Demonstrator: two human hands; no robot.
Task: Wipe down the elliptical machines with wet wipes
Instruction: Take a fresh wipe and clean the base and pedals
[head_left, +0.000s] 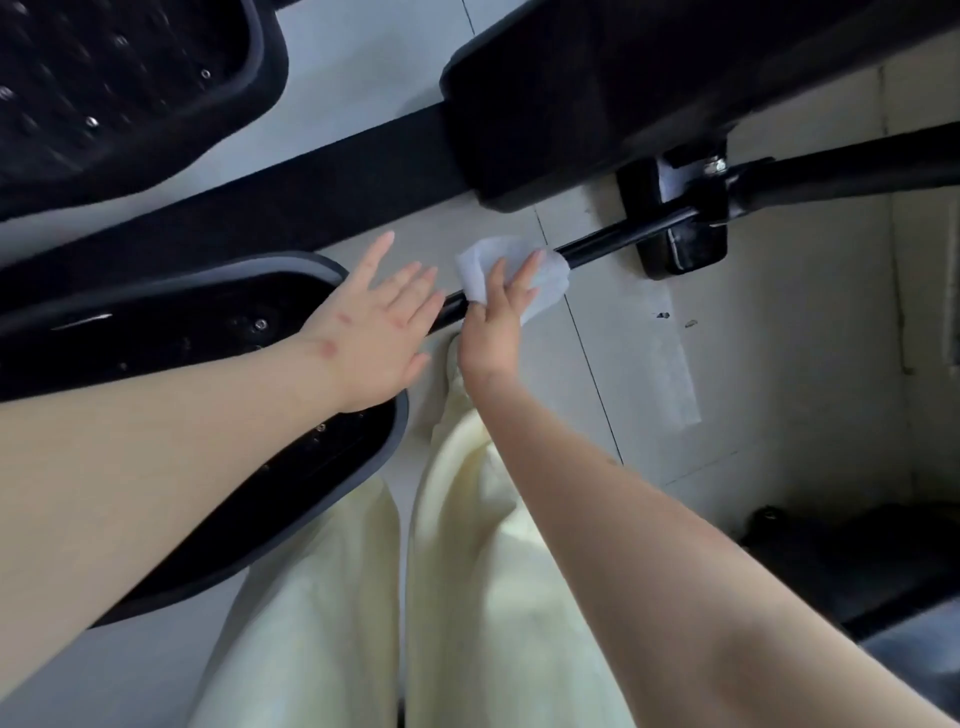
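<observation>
Forearms nearest lens. Pedal at 9 o'clock; left hand spread wide over its rim, holding nothing. Thin bar ran toward 2 o'clock. Right hand pressed wipe on bar with flat fingers, 12 o'clock. Wipe judged light, limp, damp: best draped round bar.

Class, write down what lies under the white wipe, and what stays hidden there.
The wipe is draped over a black bar, with the right hand pressing on top. The stretch of bar beneath it is covered, so its surface cannot be seen.
</observation>
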